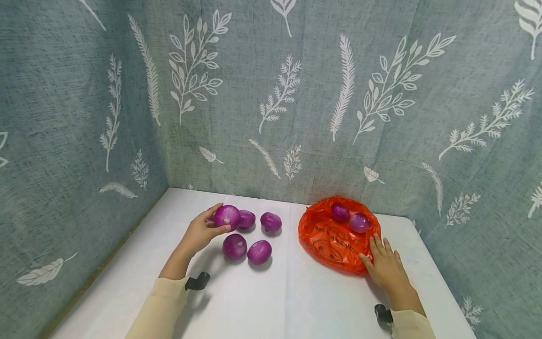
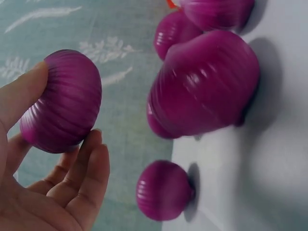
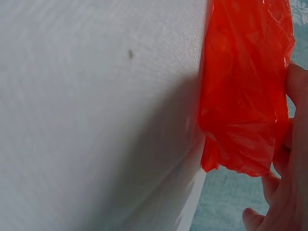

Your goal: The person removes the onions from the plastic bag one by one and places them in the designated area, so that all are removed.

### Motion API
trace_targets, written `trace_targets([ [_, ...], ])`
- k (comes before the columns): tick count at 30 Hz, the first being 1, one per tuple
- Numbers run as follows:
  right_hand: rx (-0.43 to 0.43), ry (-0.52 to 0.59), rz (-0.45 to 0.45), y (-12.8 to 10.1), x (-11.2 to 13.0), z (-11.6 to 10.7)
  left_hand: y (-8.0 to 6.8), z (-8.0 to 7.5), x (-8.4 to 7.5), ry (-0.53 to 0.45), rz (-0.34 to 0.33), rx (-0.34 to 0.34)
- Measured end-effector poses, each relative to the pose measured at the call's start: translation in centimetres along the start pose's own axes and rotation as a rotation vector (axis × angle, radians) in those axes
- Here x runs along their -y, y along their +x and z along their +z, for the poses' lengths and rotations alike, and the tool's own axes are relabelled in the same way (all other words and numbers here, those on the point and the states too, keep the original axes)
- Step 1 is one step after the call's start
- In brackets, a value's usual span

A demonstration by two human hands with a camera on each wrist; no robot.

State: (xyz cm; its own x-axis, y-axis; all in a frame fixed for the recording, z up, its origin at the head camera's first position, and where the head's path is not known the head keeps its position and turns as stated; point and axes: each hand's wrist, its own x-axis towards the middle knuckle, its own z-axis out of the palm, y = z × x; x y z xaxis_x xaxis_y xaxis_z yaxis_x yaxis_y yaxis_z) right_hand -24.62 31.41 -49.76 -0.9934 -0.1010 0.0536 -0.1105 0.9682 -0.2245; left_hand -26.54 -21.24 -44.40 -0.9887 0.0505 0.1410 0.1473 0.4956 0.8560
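Observation:
My left hand (image 1: 202,231) grips a purple onion (image 1: 227,216) between thumb and fingers, raised above the table. In the left wrist view, the thumb presses one side of this onion (image 2: 72,103) and the fingers curl at the other. Several more purple onions lie close by, among them a front one (image 1: 259,252) and a back one (image 1: 271,222). On the right, my right hand (image 1: 387,267) rests against the near right rim of a red plastic bag (image 1: 326,242), its fingers spread. Two onions, one of them at the rim side (image 1: 359,223), sit inside the opened bag.
A white-covered table (image 1: 292,301) carries everything. Grey-green cloth (image 1: 254,94) with white leaf prints hangs behind it and along both sides. A dark band (image 1: 198,281) is worn at the left wrist, and a similar one (image 1: 383,313) at the right.

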Motion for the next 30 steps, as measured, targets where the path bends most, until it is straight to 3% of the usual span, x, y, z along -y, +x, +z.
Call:
trace_targets([
  [13, 0.023, 0.007, 0.019, 0.3, -0.5, 0.4, -0.7, -0.9, 2.2, 0.015, -0.055, -0.05],
  [30, -0.001, 0.022, 0.004, 0.1, -0.6, 0.6, -1.8, -1.5, 4.4, 0.091, -0.095, -0.027],
])
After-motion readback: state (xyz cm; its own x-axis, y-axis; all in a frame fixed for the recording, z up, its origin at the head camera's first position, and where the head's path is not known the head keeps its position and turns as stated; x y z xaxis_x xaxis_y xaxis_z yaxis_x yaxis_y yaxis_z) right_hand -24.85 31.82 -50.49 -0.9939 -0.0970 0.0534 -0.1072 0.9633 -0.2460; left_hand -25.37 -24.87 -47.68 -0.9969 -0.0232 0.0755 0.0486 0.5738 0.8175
